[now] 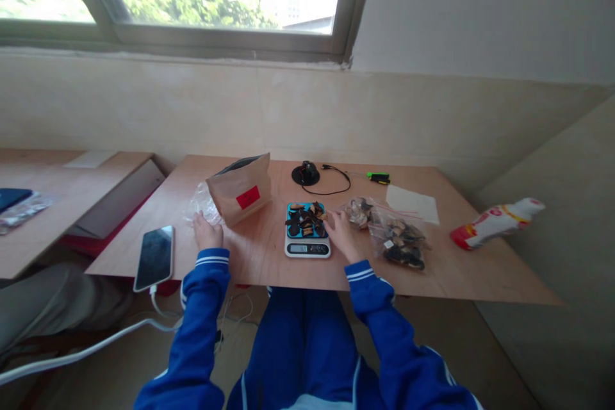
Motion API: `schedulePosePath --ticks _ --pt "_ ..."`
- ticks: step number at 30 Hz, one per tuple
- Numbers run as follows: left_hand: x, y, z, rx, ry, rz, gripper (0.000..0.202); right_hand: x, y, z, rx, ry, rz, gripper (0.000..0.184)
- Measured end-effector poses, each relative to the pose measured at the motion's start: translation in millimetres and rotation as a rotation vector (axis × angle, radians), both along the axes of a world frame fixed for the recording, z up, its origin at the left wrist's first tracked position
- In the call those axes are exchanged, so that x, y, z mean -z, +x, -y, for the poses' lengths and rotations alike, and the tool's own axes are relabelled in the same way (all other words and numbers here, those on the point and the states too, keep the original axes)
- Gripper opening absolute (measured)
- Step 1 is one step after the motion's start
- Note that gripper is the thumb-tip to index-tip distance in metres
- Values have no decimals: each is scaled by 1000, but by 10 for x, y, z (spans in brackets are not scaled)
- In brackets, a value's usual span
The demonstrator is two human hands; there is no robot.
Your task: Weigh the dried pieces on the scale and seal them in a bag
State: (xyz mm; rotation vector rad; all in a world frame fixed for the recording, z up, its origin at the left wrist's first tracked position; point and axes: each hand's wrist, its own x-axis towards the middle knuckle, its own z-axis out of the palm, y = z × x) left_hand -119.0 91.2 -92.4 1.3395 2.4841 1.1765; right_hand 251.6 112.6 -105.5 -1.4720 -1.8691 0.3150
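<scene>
A digital kitchen scale (307,248) with a blue top stands on the wooden table (480,269), loaded with a heap of dark and brown dried pieces (305,220). My right hand (341,235) lies at the scale's right edge, fingertips beside the heap, with nothing visible in it. Just right of that hand are a small zip bag of pale pieces (359,212) and a larger zip bag of dark pieces (398,238). My left hand (207,232) rests flat on the table, touching a crumpled clear plastic bag (204,203) next to a brown paper pouch with a red label (239,189).
A smartphone (154,259) on a white cable lies left of my left hand. Along the back are a black round device with a cord (305,174), a green-and-black tool (378,178) and white paper (412,204). A red-and-white packet (496,223) lies at the right. Another person's grey-trousered leg (48,301) shows lower left.
</scene>
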Motion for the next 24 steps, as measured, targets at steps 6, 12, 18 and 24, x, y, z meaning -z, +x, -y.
schedulePosePath --ticks 6,12,18,24 --pt "72 -79 -53 27 -116 -1 38 79 28 -105 -16 -9 59 25" --pt "68 -124 -22 27 -79 -3 19 69 41 -12 -18 25 17 29" --pt "-38 -122 74 -44 64 19 22 -10 -79 263 47 94 -50 29" --pt "-302 113 405 -233 404 106 28 -164 -267 429 -51 104 63 30"
